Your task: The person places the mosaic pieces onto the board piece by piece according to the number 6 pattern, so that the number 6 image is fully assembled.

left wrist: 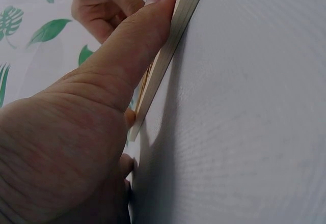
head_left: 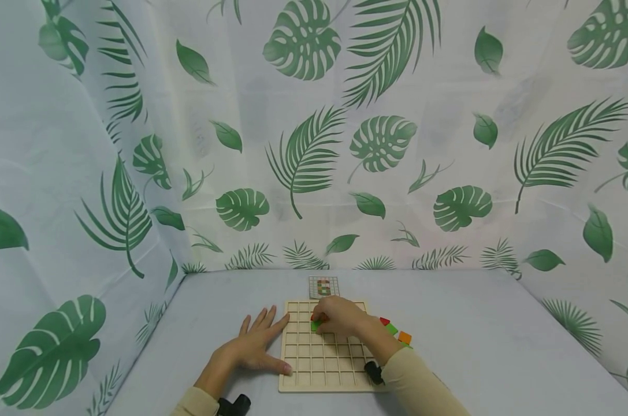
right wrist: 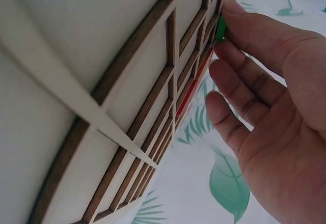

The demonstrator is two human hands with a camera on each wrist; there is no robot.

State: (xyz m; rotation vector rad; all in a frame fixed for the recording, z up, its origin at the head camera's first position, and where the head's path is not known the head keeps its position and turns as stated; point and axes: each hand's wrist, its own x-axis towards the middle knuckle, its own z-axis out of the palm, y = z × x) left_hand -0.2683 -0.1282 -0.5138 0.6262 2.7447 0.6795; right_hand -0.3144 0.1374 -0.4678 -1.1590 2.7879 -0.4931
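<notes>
A wooden grid board (head_left: pixel 305 365) lies on the table, split into square cells by raised strips. My left hand (head_left: pixel 253 345) is spread at its left side, thumb and a fingertip on the edge; in the left wrist view the thumb (left wrist: pixel 135 43) presses along the wooden rim. Over the upper middle cells, my right hand (head_left: pixel 342 316) pinches a green tile (right wrist: pixel 220 29) between thumb and fingers. Beside that tile, a red tile (right wrist: pixel 186 98) sits in the grid, and the fingers partly hide the pieces there in the head view.
A small pattern card (head_left: pixel 323 286) with a coloured grid lies just beyond the board. Right of the board are loose pieces: an orange tile (head_left: pixel 405 337), a red piece (head_left: pixel 384 320) and green ones (head_left: pixel 391 329), partly behind the right forearm. Leaf-printed cloth (head_left: pixel 314 173) walls the back and sides.
</notes>
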